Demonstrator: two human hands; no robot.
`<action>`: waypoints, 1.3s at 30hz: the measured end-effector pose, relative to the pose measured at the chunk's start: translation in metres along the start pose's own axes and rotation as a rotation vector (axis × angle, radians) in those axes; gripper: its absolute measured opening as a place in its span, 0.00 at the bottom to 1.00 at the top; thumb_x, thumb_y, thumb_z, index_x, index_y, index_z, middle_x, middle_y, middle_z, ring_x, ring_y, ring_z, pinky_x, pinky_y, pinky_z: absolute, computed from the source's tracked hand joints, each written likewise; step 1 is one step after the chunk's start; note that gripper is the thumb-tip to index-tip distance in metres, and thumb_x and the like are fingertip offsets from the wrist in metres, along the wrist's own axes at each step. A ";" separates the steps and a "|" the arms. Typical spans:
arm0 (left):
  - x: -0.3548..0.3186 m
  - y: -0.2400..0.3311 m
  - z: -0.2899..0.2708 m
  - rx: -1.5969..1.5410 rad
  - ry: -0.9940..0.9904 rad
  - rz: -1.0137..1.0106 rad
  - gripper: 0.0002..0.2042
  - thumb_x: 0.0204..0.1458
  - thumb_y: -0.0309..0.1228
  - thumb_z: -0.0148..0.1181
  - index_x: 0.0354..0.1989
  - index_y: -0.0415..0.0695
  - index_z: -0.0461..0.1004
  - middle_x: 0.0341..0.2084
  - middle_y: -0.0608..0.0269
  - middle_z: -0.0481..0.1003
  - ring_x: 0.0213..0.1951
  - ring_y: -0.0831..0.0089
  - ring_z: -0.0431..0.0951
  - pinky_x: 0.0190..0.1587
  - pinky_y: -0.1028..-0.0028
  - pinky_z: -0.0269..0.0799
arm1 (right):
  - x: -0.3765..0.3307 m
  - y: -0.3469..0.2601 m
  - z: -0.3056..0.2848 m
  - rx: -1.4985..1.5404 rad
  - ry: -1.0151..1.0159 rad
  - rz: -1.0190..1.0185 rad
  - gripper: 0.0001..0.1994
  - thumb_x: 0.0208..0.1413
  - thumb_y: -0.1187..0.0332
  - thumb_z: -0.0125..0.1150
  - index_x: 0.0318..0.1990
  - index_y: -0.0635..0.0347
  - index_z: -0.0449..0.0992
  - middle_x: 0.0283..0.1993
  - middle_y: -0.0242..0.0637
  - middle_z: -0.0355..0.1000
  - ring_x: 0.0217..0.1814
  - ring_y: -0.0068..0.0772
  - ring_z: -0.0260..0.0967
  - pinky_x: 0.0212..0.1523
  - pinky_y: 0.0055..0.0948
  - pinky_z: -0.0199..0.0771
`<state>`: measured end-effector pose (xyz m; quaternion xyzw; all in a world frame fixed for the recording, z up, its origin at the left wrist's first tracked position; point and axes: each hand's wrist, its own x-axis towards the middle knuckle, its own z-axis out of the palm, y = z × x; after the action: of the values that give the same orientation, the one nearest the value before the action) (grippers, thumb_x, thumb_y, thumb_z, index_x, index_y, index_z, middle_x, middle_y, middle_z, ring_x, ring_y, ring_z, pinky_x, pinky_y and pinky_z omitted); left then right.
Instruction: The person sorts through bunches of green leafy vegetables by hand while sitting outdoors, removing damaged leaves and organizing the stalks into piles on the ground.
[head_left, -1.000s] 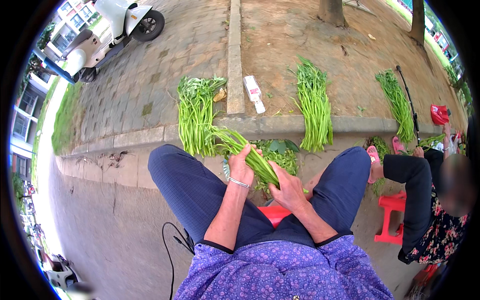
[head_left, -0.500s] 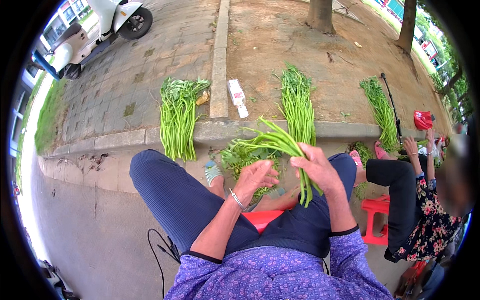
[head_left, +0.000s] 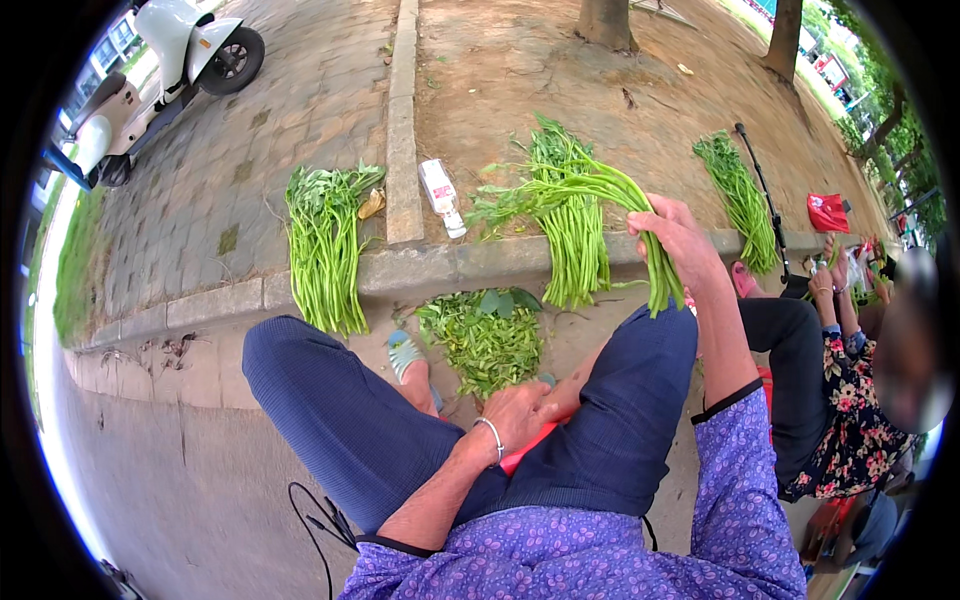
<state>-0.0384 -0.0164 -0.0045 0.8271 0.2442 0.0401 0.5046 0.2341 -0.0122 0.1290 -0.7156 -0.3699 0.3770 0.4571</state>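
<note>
My right hand (head_left: 680, 240) grips a bunch of leafy green vegetable stems (head_left: 625, 180) near their cut ends. The leafy tops arch left, over a pile of the same stems (head_left: 577, 265) lying across the kerb. Low between my thighs is my left hand (head_left: 515, 415), a bracelet on its wrist. Its fingers are curled in, and nothing shows in them. Beyond it, on the ground between my feet, lies a heap of loose green leaves (head_left: 480, 342). Another pile of stems (head_left: 330, 250) rests over the kerb to the left.
A clear bottle (head_left: 440, 195) with a white label lies past the kerb (head_left: 420, 265). At the right, a person in a floral top (head_left: 860, 420) sits with hands near some greens. More stems (head_left: 740, 200) and a black pole (head_left: 765, 200) lie there. A scooter (head_left: 170, 80) stands far left.
My right hand has moved up and right with the bunch, off the leaf heap. My left hand has dropped down between my thighs, its fingers now more curled. The view has shifted slightly right.
</note>
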 end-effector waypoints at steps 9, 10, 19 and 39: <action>-0.002 0.013 0.004 -0.014 -0.021 0.041 0.16 0.50 0.36 0.56 0.40 0.36 0.71 0.27 0.49 0.76 0.31 0.55 0.77 0.34 0.63 0.72 | 0.108 -0.002 -0.040 -0.025 0.156 -0.090 0.08 0.49 0.65 0.57 0.27 0.58 0.69 0.22 0.26 0.64 0.20 0.17 0.60 0.21 0.19 0.63; -0.001 0.014 0.003 -0.010 -0.040 0.032 0.16 0.50 0.36 0.57 0.40 0.35 0.71 0.27 0.49 0.76 0.32 0.55 0.77 0.34 0.63 0.72 | 0.120 -0.009 -0.042 -0.062 0.205 -0.102 0.08 0.49 0.65 0.57 0.28 0.58 0.69 0.22 0.26 0.64 0.20 0.17 0.61 0.21 0.20 0.63; 0.006 0.017 -0.005 -0.046 0.034 0.136 0.15 0.50 0.36 0.56 0.41 0.37 0.71 0.29 0.46 0.75 0.33 0.50 0.75 0.35 0.59 0.71 | 0.180 0.022 -0.034 -0.450 0.556 -0.175 0.08 0.49 0.69 0.54 0.35 0.65 0.70 0.24 0.35 0.67 0.21 0.27 0.65 0.21 0.29 0.69; 0.002 0.010 0.004 -0.140 -0.040 0.021 0.15 0.51 0.35 0.56 0.41 0.36 0.70 0.39 0.48 0.74 0.39 0.52 0.75 0.40 0.63 0.71 | 0.140 0.266 0.073 -0.915 0.498 0.172 0.17 0.48 0.65 0.57 0.43 0.62 0.64 0.37 0.55 0.69 0.41 0.59 0.67 0.42 0.52 0.67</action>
<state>-0.0320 -0.0226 0.0017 0.7929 0.2220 0.0456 0.5656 0.2811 0.0560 -0.1697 -0.9377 -0.3167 0.0316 0.1395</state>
